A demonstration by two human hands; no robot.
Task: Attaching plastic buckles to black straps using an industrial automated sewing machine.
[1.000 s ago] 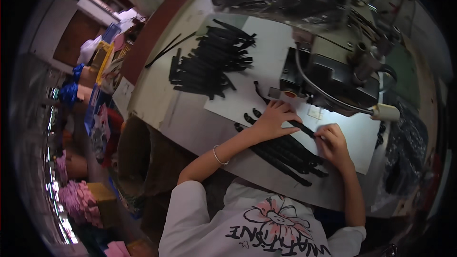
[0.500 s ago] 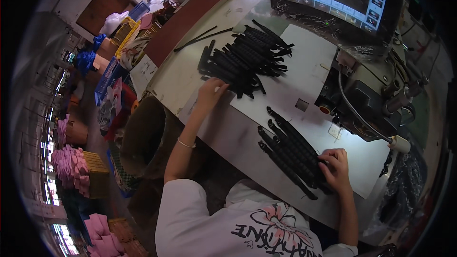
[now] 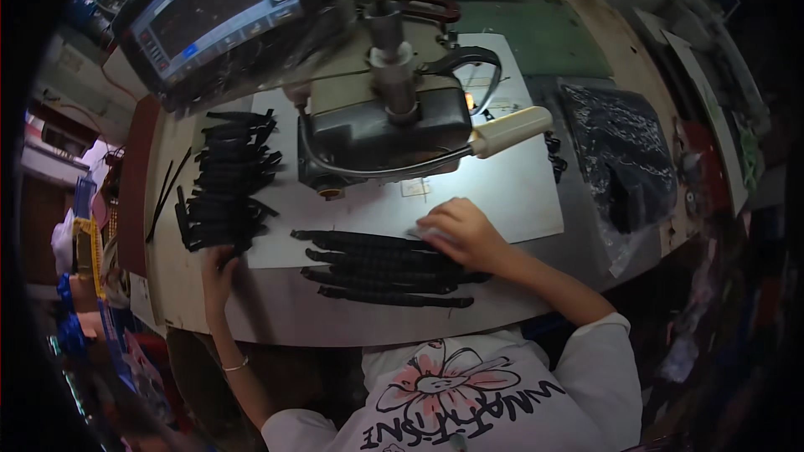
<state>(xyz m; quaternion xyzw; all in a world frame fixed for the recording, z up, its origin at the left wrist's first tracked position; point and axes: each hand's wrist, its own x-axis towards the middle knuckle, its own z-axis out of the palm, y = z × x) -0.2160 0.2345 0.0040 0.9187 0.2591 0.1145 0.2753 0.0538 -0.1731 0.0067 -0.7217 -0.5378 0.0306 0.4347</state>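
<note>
A heap of black, gathered fabric strips [image 3: 230,176] lies on the left of the worktable. My left hand [image 3: 218,280] is at the heap's near edge, fingers bent around the end of a black strip. Several more strips [image 3: 377,272] lie side by side in front of me, roughly parallel. Over the far right end of this row is my right hand [image 3: 461,230], its fingers drawn together. A pale blur shows at its fingertips; what it holds, if anything, is not clear.
A machine head [image 3: 385,130] with a white handle [image 3: 512,131] overhangs the white board [image 3: 536,209]. A screen [image 3: 222,21] stands at the back left. Clear plastic over dark material [image 3: 620,151] lies right. Two thin black strips [image 3: 167,192] lie left of the heap.
My head has turned right, so the table and machine sit further left in view. My right hand has moved from the row's near right end toward its far side. The left stays by the heap.
</note>
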